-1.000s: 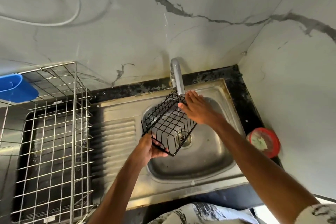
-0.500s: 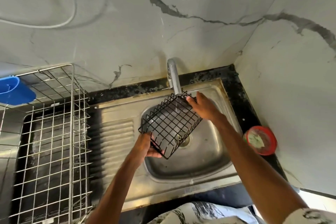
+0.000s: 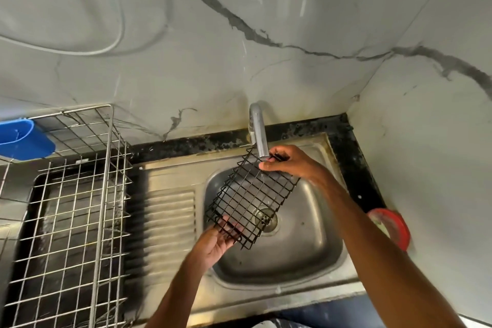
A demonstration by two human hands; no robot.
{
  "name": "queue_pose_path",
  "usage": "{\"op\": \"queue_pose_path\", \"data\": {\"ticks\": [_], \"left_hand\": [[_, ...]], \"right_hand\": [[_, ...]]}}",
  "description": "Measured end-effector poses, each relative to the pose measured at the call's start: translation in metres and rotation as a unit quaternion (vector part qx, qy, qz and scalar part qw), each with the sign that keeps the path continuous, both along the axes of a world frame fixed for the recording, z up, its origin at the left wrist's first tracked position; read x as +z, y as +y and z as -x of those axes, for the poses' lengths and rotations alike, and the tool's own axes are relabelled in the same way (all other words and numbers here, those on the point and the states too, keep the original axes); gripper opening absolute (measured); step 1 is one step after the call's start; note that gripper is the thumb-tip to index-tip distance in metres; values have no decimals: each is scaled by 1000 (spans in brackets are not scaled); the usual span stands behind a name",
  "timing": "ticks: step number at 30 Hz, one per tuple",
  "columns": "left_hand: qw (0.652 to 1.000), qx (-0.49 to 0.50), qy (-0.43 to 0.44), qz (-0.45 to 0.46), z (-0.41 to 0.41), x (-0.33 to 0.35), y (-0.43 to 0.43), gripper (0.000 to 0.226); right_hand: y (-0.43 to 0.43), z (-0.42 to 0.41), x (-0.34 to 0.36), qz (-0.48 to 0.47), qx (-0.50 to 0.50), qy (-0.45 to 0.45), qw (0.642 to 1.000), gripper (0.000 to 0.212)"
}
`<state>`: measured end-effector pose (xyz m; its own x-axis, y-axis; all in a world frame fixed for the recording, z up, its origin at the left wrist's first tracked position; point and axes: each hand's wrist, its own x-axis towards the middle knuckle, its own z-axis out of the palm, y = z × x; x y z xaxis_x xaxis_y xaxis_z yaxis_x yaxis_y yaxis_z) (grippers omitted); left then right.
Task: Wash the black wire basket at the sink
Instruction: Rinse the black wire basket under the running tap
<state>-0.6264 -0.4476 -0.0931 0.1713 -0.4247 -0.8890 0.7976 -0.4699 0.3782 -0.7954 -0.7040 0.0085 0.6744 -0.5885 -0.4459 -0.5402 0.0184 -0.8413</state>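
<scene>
We are turning the basket [image 3: 250, 200] over above the sink [image 3: 314, 255]: its open inside was facing us a moment ago, and now a flat grid wall is slanting from the tap [image 3: 259, 138] down toward us, so we are judging that a fresh side is coming under the water, mid-rinse. Our right hand [image 3: 290, 164] is no longer lying flat on the wires but is pinching the top rim just beside the tap. Our left hand [image 3: 213, 243] is reaching up from below and gripping the low corner, fingers curled behind the mesh.
</scene>
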Motion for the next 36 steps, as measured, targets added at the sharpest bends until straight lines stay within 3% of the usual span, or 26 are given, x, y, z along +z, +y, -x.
{"op": "queue_pose_path", "data": {"ticks": [2, 8, 11, 12, 14, 16, 20, 25, 27, 29, 32, 36], "left_hand": [[999, 43, 8, 7, -3, -4, 4, 52], [999, 9, 24, 39, -23, -13, 7, 38], [994, -60, -91, 5, -30, -5, -4, 19], [978, -86, -188, -1, -33, 0, -8, 17], [903, -145, -402, 29, -41, 8, -15, 31], [843, -181, -498, 95, -43, 24, -36, 38], [795, -310, -461, 242, -35, 59, -106, 44], [767, -371, -438, 286, -32, 66, -148, 33], [776, -379, -426, 269, -29, 65, -153, 36], [816, -340, -393, 254, -21, 64, -154, 40], [863, -246, -374, 236, -7, 64, -154, 52], [896, -181, -353, 203, 0, 61, -150, 57]], "right_hand": [[0, 6, 5, 6, 14, 15, 1000, 30], [11, 22, 3, 55, 62, 90, 992, 65], [14, 25, -1, 81, 47, 95, 991, 73], [15, 26, -2, 86, 45, 98, 990, 73], [17, 25, -3, 91, 48, 95, 990, 70], [15, 20, -5, 113, 74, 98, 986, 61], [10, 5, 5, 151, 156, 135, 967, 46], [7, -1, 11, 162, 207, 165, 951, 51], [9, -1, 14, 171, 210, 172, 947, 61], [14, 1, 18, 183, 199, 185, 945, 73], [18, 6, 17, 195, 155, 151, 957, 66], [29, 14, -2, 237, 41, 78, 968, 61]]}}
